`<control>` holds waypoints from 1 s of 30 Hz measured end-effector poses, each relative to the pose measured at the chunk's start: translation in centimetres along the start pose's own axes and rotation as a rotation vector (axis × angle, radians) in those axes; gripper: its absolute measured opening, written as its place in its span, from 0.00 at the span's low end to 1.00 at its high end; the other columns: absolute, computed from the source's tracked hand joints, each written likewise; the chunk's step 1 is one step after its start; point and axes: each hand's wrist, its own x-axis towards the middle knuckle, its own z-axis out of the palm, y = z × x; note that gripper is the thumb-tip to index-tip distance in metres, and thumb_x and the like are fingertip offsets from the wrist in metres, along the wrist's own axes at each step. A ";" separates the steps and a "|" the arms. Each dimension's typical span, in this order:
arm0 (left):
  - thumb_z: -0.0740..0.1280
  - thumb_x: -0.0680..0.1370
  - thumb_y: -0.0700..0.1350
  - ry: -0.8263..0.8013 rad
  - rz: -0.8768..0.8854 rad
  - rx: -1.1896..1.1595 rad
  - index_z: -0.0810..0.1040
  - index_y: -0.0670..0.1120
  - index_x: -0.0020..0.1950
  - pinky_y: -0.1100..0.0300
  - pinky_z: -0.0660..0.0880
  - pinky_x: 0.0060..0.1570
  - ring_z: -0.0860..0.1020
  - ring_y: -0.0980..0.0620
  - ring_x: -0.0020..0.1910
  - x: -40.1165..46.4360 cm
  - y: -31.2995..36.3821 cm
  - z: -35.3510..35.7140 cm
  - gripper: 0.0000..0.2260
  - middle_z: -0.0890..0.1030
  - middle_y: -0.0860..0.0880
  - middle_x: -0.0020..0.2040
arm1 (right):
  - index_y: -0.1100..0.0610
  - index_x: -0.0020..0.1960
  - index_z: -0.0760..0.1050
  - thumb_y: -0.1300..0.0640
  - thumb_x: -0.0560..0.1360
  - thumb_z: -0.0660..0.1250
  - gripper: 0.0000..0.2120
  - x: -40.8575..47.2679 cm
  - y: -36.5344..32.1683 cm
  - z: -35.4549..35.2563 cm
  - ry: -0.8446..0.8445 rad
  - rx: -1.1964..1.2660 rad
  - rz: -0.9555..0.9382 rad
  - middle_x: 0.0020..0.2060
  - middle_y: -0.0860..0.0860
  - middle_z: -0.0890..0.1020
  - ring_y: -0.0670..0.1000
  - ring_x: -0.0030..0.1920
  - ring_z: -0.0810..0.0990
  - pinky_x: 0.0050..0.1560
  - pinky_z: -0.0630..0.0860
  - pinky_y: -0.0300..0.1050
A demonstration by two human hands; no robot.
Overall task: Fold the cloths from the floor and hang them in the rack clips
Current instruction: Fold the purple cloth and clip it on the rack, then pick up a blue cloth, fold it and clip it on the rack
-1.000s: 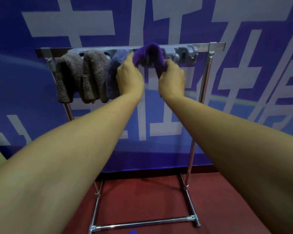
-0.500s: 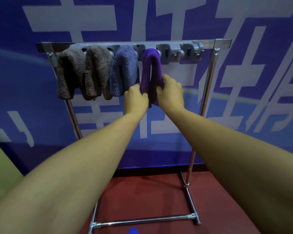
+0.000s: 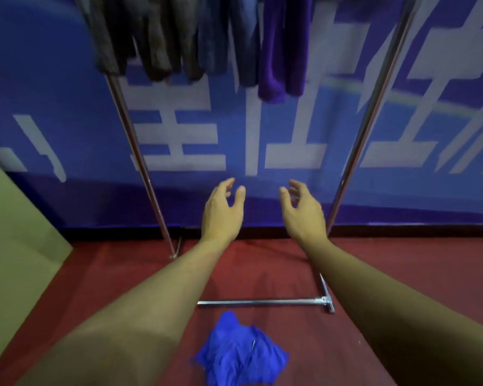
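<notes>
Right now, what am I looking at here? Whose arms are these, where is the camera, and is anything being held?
No machine here: a person wears a wide-angle camera on the head, looking forward and down, so the two bare arms are their own. The left hand and right hand are both open with relaxed fingers and hold nothing. Ahead stands a metal rack before a blue banner wall. From its top, which is out of the picture, hang several cloths: brownish ones, a blue-grey one and a purple cloth. On the red floor, in front of the rack's base bar, lies a crumpled blue cloth, not yet folded or hung.
</notes>
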 end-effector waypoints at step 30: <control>0.74 0.74 0.50 -0.464 -0.750 0.335 0.75 0.43 0.68 0.56 0.66 0.67 0.74 0.43 0.66 -25.5 -38.6 12.7 0.25 0.77 0.42 0.65 | 0.53 0.66 0.69 0.40 0.69 0.73 0.32 -21.7 37.1 22.5 -0.687 -0.635 0.603 0.61 0.55 0.77 0.61 0.64 0.75 0.62 0.73 0.54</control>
